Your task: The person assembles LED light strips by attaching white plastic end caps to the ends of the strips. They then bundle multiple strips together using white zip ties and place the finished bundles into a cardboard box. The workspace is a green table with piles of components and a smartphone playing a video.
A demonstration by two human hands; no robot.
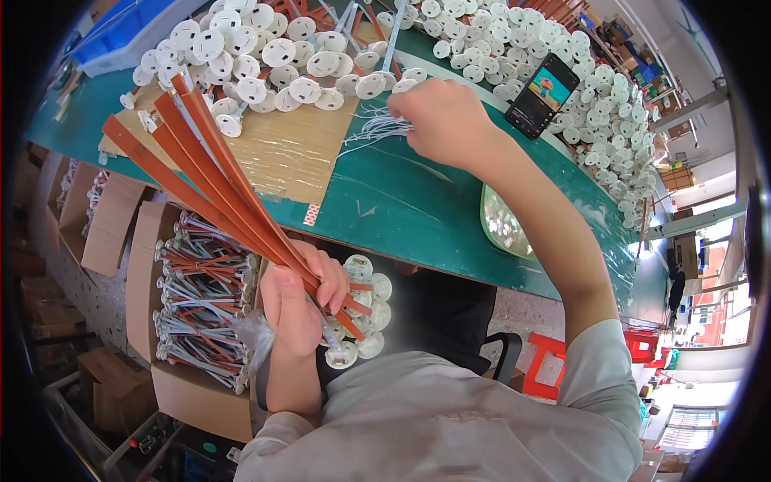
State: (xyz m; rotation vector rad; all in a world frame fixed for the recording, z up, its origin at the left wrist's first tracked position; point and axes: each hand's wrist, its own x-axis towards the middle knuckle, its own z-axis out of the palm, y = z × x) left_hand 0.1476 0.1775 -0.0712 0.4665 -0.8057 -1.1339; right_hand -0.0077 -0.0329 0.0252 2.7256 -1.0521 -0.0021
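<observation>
My left hand (pixel 301 293) is wrapped round a bundle of long reddish-brown strips (pixel 233 189), with a grey-white strip among them. The bundle slants up to the left over the table's near edge. White round discs (pixel 373 309) cluster at its lower end beside my wrist. Across the table, my right hand (pixel 446 116) is closed at a loose bunch of thin white ties (pixel 377 128); its fingertips are partly hidden. Just beyond that hand lies a heap of white discs with strips (pixel 249 56), partly on a brown cardboard sheet (pixel 297 153).
A phone (pixel 543 96) lies right of my right hand, before another big disc pile (pixel 602 120). A round green-rimmed mirror-like object (pixel 504 221) sits under my right forearm. Left of my lap stands a carton (pixel 143 281) packed with similar pieces. A blue bin (pixel 120 36) is far left.
</observation>
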